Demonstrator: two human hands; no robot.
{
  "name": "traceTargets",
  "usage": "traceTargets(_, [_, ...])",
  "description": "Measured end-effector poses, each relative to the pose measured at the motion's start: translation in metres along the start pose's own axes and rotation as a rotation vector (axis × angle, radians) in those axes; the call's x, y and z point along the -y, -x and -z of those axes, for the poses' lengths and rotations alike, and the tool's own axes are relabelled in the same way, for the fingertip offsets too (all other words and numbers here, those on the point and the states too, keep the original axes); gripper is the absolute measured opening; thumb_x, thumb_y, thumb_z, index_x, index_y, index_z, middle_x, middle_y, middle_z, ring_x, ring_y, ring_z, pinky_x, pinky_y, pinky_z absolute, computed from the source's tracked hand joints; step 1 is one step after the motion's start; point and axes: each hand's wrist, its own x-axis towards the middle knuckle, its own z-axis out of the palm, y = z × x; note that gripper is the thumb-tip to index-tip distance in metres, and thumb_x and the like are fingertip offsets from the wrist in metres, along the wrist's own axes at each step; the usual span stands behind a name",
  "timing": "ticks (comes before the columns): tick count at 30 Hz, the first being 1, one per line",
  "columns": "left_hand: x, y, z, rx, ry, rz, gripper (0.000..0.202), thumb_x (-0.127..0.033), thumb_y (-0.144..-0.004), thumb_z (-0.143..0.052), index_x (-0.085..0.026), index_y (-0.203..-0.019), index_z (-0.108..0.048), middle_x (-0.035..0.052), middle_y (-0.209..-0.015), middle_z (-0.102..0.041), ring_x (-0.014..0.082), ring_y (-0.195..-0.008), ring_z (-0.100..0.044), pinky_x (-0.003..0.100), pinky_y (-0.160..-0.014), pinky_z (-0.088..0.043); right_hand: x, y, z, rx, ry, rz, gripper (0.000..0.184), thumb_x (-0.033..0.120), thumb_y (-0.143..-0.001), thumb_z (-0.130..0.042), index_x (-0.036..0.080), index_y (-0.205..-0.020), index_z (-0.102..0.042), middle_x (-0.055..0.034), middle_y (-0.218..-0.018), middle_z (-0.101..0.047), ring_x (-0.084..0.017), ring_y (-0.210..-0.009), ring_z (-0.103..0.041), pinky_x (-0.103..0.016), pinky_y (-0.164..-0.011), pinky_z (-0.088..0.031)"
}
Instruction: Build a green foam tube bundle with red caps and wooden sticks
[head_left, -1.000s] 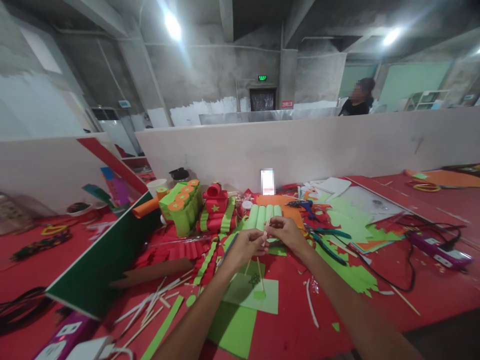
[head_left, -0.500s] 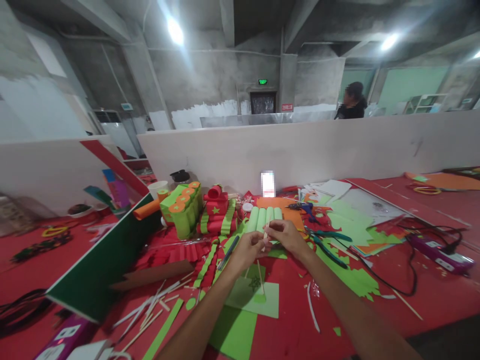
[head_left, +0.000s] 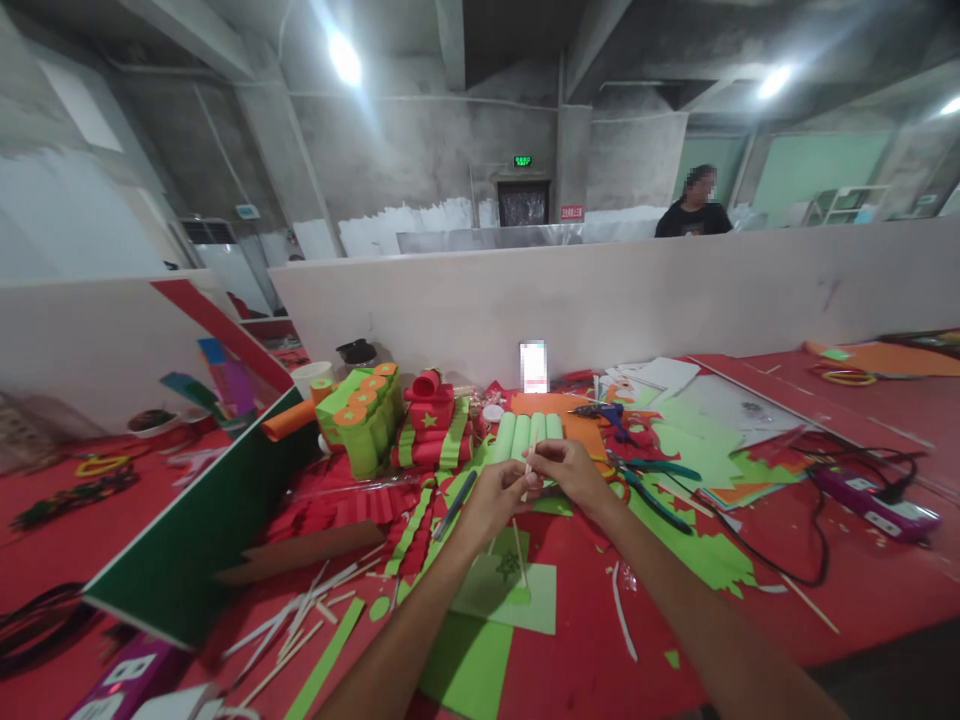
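Observation:
My left hand (head_left: 491, 495) and my right hand (head_left: 571, 470) meet above the red table (head_left: 847, 610), both pinched on thin wooden sticks (head_left: 519, 548). The sticks run down from my fingers to a small green disc (head_left: 518, 594) lying on light green paper (head_left: 504, 592) with a cut-out star. Just behind my hands lies a row of light green paper tubes (head_left: 525, 434).
Green and red paper firecracker bundles (head_left: 397, 420) stand at the back left beside a green board (head_left: 202, 520). Loose sticks (head_left: 300, 620) litter the near left. Pliers (head_left: 652, 485), a glue gun (head_left: 604, 412), cables and a power strip (head_left: 874, 495) lie to the right. A person stands behind the white partition (head_left: 600, 290).
My hands have stayed together on the sticks with only slight finger shifts. The person behind the partition has moved a little to the left.

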Motion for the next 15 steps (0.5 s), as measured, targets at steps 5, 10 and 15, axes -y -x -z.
traceTargets(5, [-0.0024,0.0017,-0.0003,-0.002,-0.031,0.010,0.029,-0.041,-0.070,-0.067,-0.014,-0.078,-0.062,0.0019,-0.075,-0.065,0.0182,-0.077,-0.064,0.031,-0.071,-0.053,0.0037,0.0006,0.0011,0.027,0.040,-0.007,0.029,0.043,-0.071,-0.069,0.015,-0.069,-0.065,-0.0010,-0.063,-0.062,-0.015,-0.062,-0.057,-0.025,-0.060,-0.044])
traceTargets(10, [-0.0043,0.0033,0.0026,0.032,-0.045,0.034,0.031,-0.042,-0.069,-0.068,-0.013,-0.078,-0.063,0.0022,-0.077,-0.065,0.0186,-0.078,-0.063,0.033,-0.074,-0.053,-0.0017,-0.0006,0.0009,0.036,0.039,-0.010,0.027,0.041,-0.070,-0.070,0.015,-0.069,-0.066,-0.0009,-0.063,-0.062,-0.015,-0.062,-0.056,-0.025,-0.059,-0.044])
traceTargets(15, [-0.0094,0.0064,0.0040,0.041,-0.059,0.047,0.033,-0.045,-0.069,-0.067,-0.014,-0.079,-0.060,0.0026,-0.079,-0.064,0.0189,-0.078,-0.064,0.035,-0.073,-0.053,-0.0039,-0.0005,0.0006,0.029,0.023,-0.034,0.026,0.040,-0.069,-0.071,0.015,-0.071,-0.066,-0.0005,-0.064,-0.063,-0.014,-0.060,-0.054,-0.025,-0.058,-0.043])
